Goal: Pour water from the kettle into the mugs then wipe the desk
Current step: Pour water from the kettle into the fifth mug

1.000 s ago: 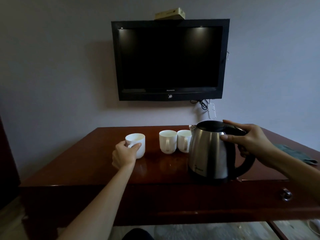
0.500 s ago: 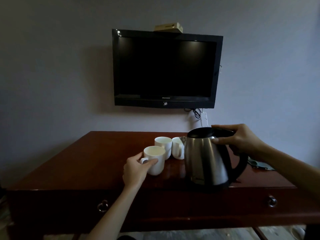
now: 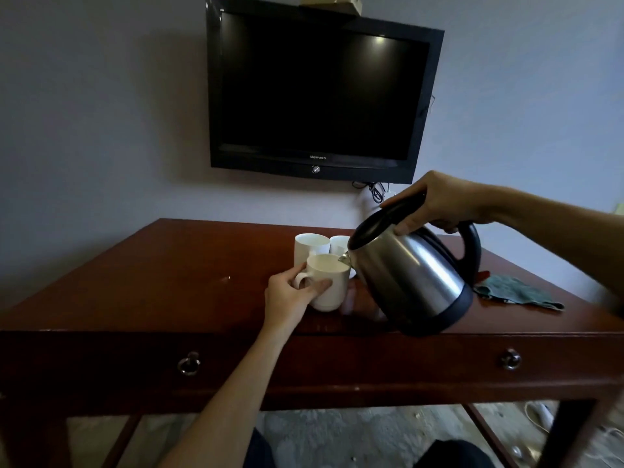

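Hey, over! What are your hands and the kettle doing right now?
Left hand holds near mug by its handle. Right hand grips kettle, tilted, spout at the mug's rim. Nothing in the way; two mugs wait behind.

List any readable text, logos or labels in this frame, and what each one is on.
"Skyworth": white lettering centred on the lower bezel of the wall-mounted TV.
Round emblem just below that word on the bezel: too small to read.
Box on top of the TV: cut off by the frame edge, nothing legible.
Kettle, mugs and cloth: no visible text.
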The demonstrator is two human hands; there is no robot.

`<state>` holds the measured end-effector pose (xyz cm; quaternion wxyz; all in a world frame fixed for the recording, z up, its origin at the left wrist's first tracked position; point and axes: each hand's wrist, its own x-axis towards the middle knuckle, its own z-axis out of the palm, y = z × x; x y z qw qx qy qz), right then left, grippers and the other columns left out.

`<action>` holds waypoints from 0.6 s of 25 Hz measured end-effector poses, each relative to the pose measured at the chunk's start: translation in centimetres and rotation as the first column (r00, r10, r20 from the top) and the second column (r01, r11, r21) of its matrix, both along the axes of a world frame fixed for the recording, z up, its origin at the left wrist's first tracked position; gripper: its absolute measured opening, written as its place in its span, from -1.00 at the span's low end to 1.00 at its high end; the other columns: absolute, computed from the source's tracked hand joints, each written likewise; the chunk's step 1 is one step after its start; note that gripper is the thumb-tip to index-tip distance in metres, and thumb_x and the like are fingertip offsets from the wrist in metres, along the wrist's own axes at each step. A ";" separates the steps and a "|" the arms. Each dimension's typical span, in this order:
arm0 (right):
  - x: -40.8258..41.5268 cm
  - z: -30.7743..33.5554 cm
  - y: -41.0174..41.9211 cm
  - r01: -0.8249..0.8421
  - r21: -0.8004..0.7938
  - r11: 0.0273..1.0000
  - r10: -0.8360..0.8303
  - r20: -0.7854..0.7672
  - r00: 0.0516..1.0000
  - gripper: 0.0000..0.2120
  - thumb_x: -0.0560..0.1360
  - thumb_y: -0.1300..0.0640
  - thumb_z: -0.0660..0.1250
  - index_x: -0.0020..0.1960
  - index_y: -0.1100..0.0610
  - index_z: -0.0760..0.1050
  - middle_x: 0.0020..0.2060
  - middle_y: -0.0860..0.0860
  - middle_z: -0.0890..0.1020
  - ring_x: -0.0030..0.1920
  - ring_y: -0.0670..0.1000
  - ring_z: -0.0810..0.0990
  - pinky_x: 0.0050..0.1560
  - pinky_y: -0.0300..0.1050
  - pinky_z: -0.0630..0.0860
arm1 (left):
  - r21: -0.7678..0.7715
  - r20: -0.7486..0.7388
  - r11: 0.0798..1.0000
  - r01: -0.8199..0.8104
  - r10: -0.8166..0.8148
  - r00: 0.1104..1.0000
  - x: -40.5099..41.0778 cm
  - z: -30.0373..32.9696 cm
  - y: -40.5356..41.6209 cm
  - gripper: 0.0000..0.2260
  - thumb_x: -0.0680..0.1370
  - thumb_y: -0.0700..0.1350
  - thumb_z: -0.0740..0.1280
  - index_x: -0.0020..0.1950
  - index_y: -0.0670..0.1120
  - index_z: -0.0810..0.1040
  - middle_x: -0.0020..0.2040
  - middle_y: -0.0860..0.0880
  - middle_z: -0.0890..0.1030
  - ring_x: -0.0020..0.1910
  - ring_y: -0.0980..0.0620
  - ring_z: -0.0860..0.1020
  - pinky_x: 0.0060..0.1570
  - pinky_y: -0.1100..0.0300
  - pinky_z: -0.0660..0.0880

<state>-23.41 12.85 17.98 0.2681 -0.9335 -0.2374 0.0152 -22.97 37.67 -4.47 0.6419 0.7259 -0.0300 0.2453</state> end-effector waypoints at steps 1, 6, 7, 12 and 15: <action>0.1 0.1 0.0 -0.007 -0.004 1.000 0.007 -0.007 1.000 -0.52 0.37 0.18 0.60 0.27 0.03 0.65 -0.57 -0.05 0.36 -0.58 -0.05 0.22 -0.56 -0.25 0.26 | -0.016 -0.005 1.000 0.007 -0.007 1.000 0.2 0.0 0.1 -0.31 0.23 0.20 0.62 0.30 -0.02 0.64 0.02 0.14 0.72 0.06 0.19 0.65 0.13 -0.01 0.61; 0.6 1.2 0.9 -0.041 -0.082 0.996 0.039 -0.025 0.999 -0.54 0.37 0.14 0.60 0.26 0.03 0.66 -0.54 -0.02 0.39 -0.57 -0.04 0.23 -0.56 -0.24 0.28 | -0.046 0.004 0.998 0.050 -0.050 0.999 0.7 -0.2 0.4 -0.28 0.18 0.22 0.62 0.28 -0.03 0.66 0.03 0.10 0.73 0.08 0.13 0.67 0.15 -0.05 0.61; 0.7 1.4 1.2 -0.053 -0.105 0.993 0.051 -0.021 0.998 -0.55 0.38 0.14 0.59 0.26 0.03 0.65 -0.54 -0.01 0.41 -0.57 -0.05 0.25 -0.56 -0.25 0.30 | -0.051 0.004 0.997 0.061 -0.060 0.998 0.8 -0.3 0.5 -0.35 0.23 0.16 0.64 0.27 -0.03 0.66 0.02 0.09 0.73 0.09 0.11 0.67 0.16 -0.07 0.60; 1.3 2.3 2.0 -0.073 -0.162 0.984 0.069 -0.033 0.997 -0.56 0.40 0.14 0.57 0.27 0.05 0.65 -0.55 0.03 0.41 -0.58 -0.03 0.26 -0.56 -0.23 0.35 | -0.081 0.019 0.990 0.115 -0.114 0.993 0.6 -0.5 0.8 -0.42 0.27 0.11 0.64 0.24 -0.02 0.67 0.01 0.07 0.74 0.10 0.07 0.67 0.17 -0.09 0.60; 1.6 2.6 2.2 -0.071 -0.182 0.981 0.063 -0.049 0.997 -0.55 0.40 0.13 0.58 0.27 0.04 0.65 -0.55 0.06 0.37 -0.57 -0.01 0.24 -0.56 -0.22 0.35 | -0.074 0.032 0.990 0.123 -0.121 0.992 0.6 -0.6 0.7 -0.37 0.24 0.19 0.62 0.24 -0.03 0.67 0.02 0.06 0.74 0.11 0.07 0.67 0.17 -0.09 0.60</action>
